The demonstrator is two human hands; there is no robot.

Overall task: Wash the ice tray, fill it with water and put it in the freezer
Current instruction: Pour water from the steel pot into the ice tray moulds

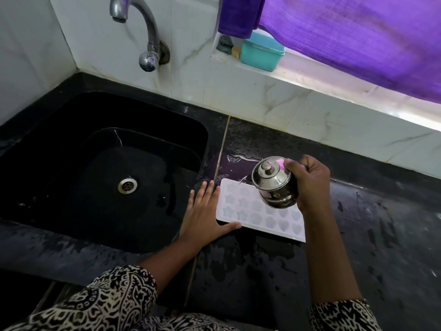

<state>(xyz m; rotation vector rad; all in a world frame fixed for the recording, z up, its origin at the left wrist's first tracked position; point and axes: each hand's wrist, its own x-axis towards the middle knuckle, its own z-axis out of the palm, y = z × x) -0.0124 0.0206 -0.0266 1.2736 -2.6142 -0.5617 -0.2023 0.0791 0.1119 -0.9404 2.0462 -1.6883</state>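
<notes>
A white ice tray (248,209) with star and heart shaped cells lies flat on the wet black counter (381,235), just right of the sink. My left hand (205,212) lies flat with straight fingers against the tray's left edge, thumb along its near edge. My right hand (307,180) grips the handle of a small steel kettle (274,185), tilted to the left over the tray. A thin stream of water runs from its spout onto the tray's far left cells.
The black sink (71,163) with a steel drain (127,185) fills the left side, under a steel tap (145,32). A teal box (261,53) sits on the white sill, with a purple curtain (358,39) above. A puddle (236,158) lies behind the tray.
</notes>
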